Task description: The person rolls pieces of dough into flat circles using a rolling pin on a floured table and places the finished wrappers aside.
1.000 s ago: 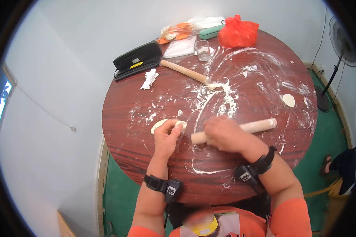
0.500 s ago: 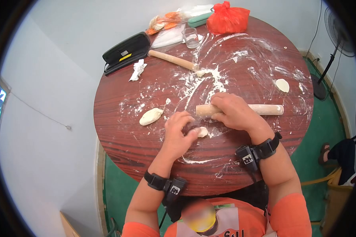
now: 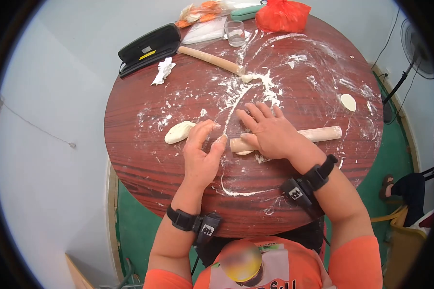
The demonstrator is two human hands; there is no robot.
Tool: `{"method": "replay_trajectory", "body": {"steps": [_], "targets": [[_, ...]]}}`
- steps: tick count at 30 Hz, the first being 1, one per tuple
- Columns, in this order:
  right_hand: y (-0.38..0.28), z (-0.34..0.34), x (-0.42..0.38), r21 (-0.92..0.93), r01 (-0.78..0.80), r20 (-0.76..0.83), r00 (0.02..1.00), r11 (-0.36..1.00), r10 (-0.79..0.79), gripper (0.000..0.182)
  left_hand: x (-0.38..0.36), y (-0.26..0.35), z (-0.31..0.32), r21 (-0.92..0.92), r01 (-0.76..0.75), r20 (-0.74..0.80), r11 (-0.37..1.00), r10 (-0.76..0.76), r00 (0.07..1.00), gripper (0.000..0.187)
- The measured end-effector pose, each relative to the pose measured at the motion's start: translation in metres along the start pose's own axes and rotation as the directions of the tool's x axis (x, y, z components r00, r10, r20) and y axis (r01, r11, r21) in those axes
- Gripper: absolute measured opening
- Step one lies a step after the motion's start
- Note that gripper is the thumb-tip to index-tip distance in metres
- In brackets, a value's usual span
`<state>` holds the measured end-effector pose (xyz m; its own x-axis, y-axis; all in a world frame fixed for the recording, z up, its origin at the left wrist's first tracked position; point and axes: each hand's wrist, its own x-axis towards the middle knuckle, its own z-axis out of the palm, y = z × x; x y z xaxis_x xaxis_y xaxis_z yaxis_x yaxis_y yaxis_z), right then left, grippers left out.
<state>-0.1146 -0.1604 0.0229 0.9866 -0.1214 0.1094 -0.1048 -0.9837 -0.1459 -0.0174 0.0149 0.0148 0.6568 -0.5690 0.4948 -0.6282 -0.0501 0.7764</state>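
Observation:
My right hand (image 3: 271,132) lies flat with its fingers stretched out, the palm resting on a wooden rolling pin (image 3: 323,134). Beneath the pin's left end, the edge of a small dough piece (image 3: 244,152) peeks out; the rest of it is hidden. My left hand (image 3: 201,153) is open and empty, thumb and fingers apart, left of that end. Right behind its fingers sits a larger oval lump of dough (image 3: 178,133). A flattened dough round (image 3: 348,102) lies at the right side of the table.
White flour streaks the round wooden table (image 3: 144,166). A second rolling pin (image 3: 212,60) lies farther back, near crumpled tissue (image 3: 163,71) and an open black case (image 3: 149,49). A glass (image 3: 235,33) and a red plastic bag (image 3: 282,17) stand at the far edge. A fan (image 3: 414,48) stands beyond.
My right hand has opened out from its grip round the rolling pin, which has come nearer and left, over the small dough piece. My left hand has let go of that piece and moved left.

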Motion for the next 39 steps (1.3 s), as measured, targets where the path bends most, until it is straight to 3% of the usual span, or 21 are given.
{"method": "replay_trajectory", "body": {"steps": [1,10,12,14,16,25,28,30,32,33,34,36,37,39], "targets": [[-0.002,-0.007,0.002,0.030,-0.034,0.087,0.996,0.999,0.031,0.061,0.000,-0.001,0.000,-0.012,-0.002,0.000,1.000,0.002,1.000,0.026],[-0.022,-0.011,-0.048,0.016,0.197,0.033,0.980,0.980,-0.198,0.066,0.001,0.003,0.000,-0.064,-0.008,-0.054,0.998,0.005,0.999,0.026],[-0.007,0.001,-0.026,0.000,0.108,-0.059,0.992,0.994,-0.108,0.067,0.000,0.003,-0.001,-0.042,-0.029,-0.052,0.999,0.027,0.998,0.026],[-0.003,-0.011,0.005,0.041,-0.062,0.080,0.995,0.997,0.059,0.062,0.002,-0.001,-0.002,-0.012,-0.027,-0.022,1.000,0.027,0.999,0.024],[0.000,-0.009,0.018,0.050,-0.110,0.084,0.991,0.993,0.106,0.064,0.001,-0.006,-0.002,-0.014,-0.013,-0.035,1.000,0.013,0.999,0.025],[-0.028,-0.016,-0.053,-0.025,0.180,0.007,0.984,0.983,-0.180,0.077,0.002,-0.002,-0.002,0.022,-0.024,-0.045,0.999,0.025,0.999,0.026],[-0.012,-0.006,-0.023,-0.007,0.077,-0.099,0.992,0.997,-0.077,0.078,0.003,0.000,-0.001,0.046,-0.050,-0.037,0.998,0.052,0.998,0.026],[-0.002,-0.001,-0.003,0.017,0.028,-0.194,0.981,0.999,-0.024,0.076,0.004,0.000,-0.004,0.032,0.005,-0.022,0.999,-0.005,1.000,0.026],[0.006,-0.002,0.002,0.089,0.156,-0.233,0.963,0.984,-0.132,0.069,0.004,-0.003,-0.004,-0.003,0.028,-0.037,1.000,-0.028,0.999,0.025],[0.008,-0.004,-0.002,0.130,0.248,-0.249,0.945,0.960,-0.211,0.052,0.004,-0.003,-0.005,0.032,0.014,-0.025,0.999,-0.013,1.000,0.025],[0.011,-0.010,-0.007,0.136,0.247,-0.248,0.946,0.959,-0.208,0.052,0.003,-0.005,-0.005,0.065,0.006,-0.013,0.998,-0.005,1.000,0.025],[0.013,-0.020,-0.017,0.229,0.333,-0.012,0.941,0.915,-0.339,0.034,0.001,-0.008,-0.003,0.086,-0.011,0.027,0.996,0.008,1.000,0.024],[0.014,-0.018,-0.019,0.246,0.330,-0.090,0.944,0.911,-0.318,0.025,0.002,-0.006,-0.002,0.101,-0.041,0.093,0.994,0.032,0.995,0.024],[0.021,-0.019,-0.017,0.251,0.287,-0.131,0.956,0.924,-0.262,0.024,0.002,-0.009,-0.001,0.175,-0.125,0.223,0.976,0.085,0.971,0.026]]}}
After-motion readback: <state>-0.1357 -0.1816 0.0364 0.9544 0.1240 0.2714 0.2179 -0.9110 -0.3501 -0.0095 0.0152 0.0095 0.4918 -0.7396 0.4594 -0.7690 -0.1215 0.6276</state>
